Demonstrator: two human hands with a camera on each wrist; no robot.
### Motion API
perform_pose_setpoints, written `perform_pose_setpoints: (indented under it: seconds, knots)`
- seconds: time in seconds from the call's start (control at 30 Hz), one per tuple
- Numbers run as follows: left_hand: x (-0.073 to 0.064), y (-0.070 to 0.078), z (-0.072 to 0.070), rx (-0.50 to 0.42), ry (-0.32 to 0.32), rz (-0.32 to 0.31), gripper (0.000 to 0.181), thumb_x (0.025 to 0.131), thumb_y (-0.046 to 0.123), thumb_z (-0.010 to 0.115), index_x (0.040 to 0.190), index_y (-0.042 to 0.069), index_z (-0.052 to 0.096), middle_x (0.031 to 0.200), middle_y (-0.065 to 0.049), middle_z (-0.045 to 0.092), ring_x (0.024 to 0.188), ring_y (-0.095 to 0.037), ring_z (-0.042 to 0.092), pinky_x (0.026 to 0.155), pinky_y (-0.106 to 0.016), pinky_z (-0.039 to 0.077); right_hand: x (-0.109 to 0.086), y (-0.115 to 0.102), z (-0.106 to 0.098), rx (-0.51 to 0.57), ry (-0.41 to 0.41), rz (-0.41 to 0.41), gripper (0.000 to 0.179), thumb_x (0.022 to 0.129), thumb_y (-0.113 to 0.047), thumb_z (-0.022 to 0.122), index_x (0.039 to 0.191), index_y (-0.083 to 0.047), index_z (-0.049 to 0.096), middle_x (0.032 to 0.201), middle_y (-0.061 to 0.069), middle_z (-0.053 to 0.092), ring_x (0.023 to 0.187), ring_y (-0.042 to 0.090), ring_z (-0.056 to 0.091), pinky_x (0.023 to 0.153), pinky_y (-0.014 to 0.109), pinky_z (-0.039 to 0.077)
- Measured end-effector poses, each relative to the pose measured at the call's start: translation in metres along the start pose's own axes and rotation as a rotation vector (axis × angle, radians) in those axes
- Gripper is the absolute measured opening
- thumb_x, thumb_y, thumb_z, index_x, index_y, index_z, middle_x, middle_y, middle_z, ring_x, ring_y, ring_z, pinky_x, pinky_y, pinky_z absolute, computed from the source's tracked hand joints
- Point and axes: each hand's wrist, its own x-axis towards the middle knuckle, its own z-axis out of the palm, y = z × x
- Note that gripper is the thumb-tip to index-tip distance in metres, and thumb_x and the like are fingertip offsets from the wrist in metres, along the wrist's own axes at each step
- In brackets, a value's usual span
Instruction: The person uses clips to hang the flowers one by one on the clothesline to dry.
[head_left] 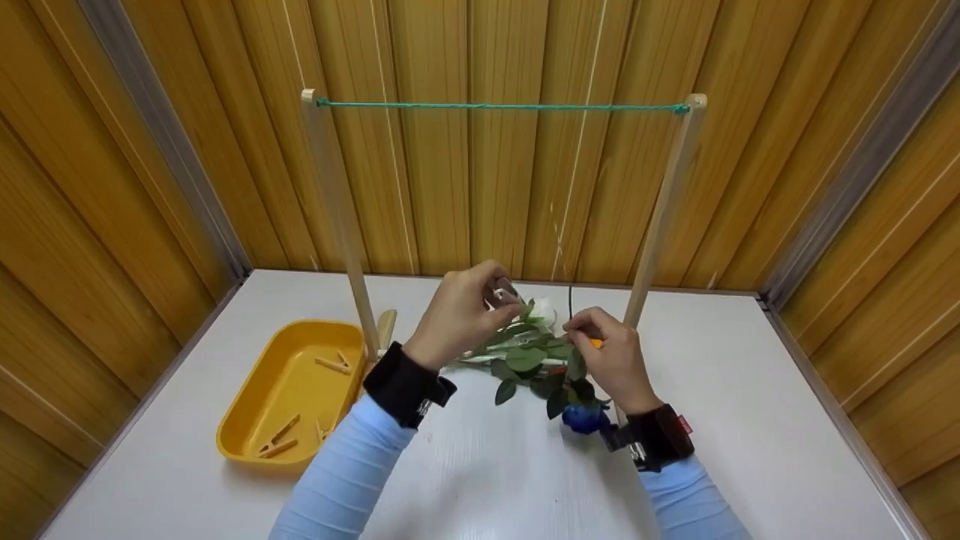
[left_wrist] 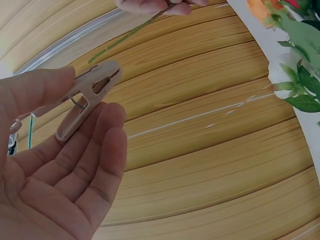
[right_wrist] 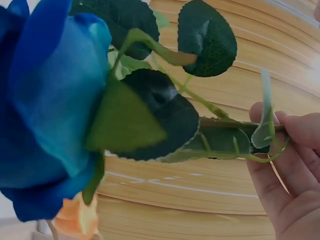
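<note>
My left hand (head_left: 469, 311) pinches a wooden clothespin (left_wrist: 71, 120) between thumb and fingers; in the left wrist view its tip points up and right, near a green stem end (left_wrist: 115, 45). The right hand (head_left: 615, 356) pinches the stem (head_left: 571, 300) of a blue rose (head_left: 583, 418), which hangs head down with dark green leaves (right_wrist: 207, 40) along it. Large in the right wrist view is the rose's bloom (right_wrist: 55, 100). Behind the hands, more flowers lie on the table, among them a white rose (head_left: 543, 311) and an orange flower (head_left: 596, 343), partly hidden.
A teal string (head_left: 480, 106) runs between two upright wooden posts, left (head_left: 341, 217) and right (head_left: 661, 217). On the left stands a yellow tray (head_left: 307, 390) with several clothespins (head_left: 279, 448). Wood-patterned walls (head_left: 502, 187) enclose the white table (head_left: 480, 480).
</note>
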Motion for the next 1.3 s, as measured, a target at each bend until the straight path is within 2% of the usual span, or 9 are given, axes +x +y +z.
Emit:
perform_pose_setpoints:
  seconds: [0.2, 0.3, 0.5, 0.73, 0.97, 1.17, 1.3]
  knots:
    - [0.034, 0.019, -0.008, 0.084, -0.062, 0.023, 0.021, 0.088, 0.004, 0.081, 0.101, -0.001, 0.066, 0.092, -0.01, 0.076, 0.082, -0.022, 0.073, 0.073, -0.031, 0.059, 0.019, 0.0, -0.013, 0.004, 0.021, -0.044, 0.009, 0.092, 0.01, 0.069, 0.097, 0.003, 0.066, 0.091, 0.011, 0.074, 0.08, 0.03, 0.075, 0.073, 0.015, 0.056]
    - [0.047, 0.028, -0.011, 0.125, -0.084, 0.038, 0.02, 0.089, 0.003, 0.079, 0.102, -0.002, 0.065, 0.093, -0.01, 0.076, 0.084, -0.022, 0.073, 0.075, -0.031, 0.06, 0.027, 0.0, -0.019, -0.009, 0.027, -0.033, 0.009, 0.093, 0.009, 0.07, 0.099, 0.004, 0.065, 0.092, 0.011, 0.074, 0.08, 0.028, 0.076, 0.073, 0.014, 0.055]
    - [0.072, 0.04, -0.02, 0.214, -0.097, 0.08, 0.018, 0.09, 0.003, 0.075, 0.104, -0.002, 0.066, 0.096, -0.01, 0.075, 0.088, -0.021, 0.073, 0.078, -0.031, 0.059, 0.04, 0.0, -0.024, -0.023, 0.033, 0.035, 0.012, 0.093, 0.007, 0.07, 0.104, 0.004, 0.065, 0.094, 0.013, 0.075, 0.083, 0.03, 0.075, 0.074, 0.012, 0.053]
    - [0.106, 0.063, -0.028, 0.295, -0.106, 0.104, 0.011, 0.089, -0.001, 0.071, 0.099, 0.0, 0.066, 0.097, -0.01, 0.075, 0.09, -0.021, 0.071, 0.08, -0.03, 0.056, 0.063, -0.003, -0.033, -0.103, 0.083, -0.004, 0.009, 0.094, 0.005, 0.07, 0.103, 0.004, 0.07, 0.093, 0.016, 0.076, 0.083, 0.031, 0.073, 0.071, 0.011, 0.049]
    - [0.142, 0.087, -0.039, 0.288, -0.048, 0.16, 0.014, 0.091, -0.004, 0.064, 0.1, 0.001, 0.073, 0.098, -0.009, 0.074, 0.087, -0.016, 0.066, 0.079, -0.026, 0.052, 0.09, -0.015, -0.043, -0.139, 0.167, -0.103, 0.006, 0.094, 0.005, 0.069, 0.099, 0.006, 0.069, 0.087, 0.016, 0.075, 0.076, 0.03, 0.071, 0.068, 0.008, 0.047]
    - [0.167, 0.104, -0.046, 0.293, -0.001, 0.155, 0.014, 0.089, -0.005, 0.06, 0.094, 0.001, 0.071, 0.091, -0.005, 0.068, 0.076, -0.012, 0.055, 0.068, -0.02, 0.041, 0.102, -0.027, -0.047, -0.151, 0.204, -0.086, 0.006, 0.097, 0.001, 0.066, 0.099, 0.006, 0.069, 0.086, 0.017, 0.075, 0.073, 0.029, 0.069, 0.066, 0.01, 0.047]
    - [0.183, 0.118, -0.048, 0.27, -0.002, 0.127, 0.016, 0.091, -0.007, 0.056, 0.087, 0.007, 0.064, 0.088, -0.002, 0.064, 0.077, -0.01, 0.055, 0.066, -0.02, 0.041, 0.109, -0.034, -0.05, -0.157, 0.256, -0.077, 0.007, 0.097, 0.001, 0.066, 0.098, 0.006, 0.07, 0.085, 0.017, 0.075, 0.072, 0.031, 0.07, 0.064, 0.009, 0.046]
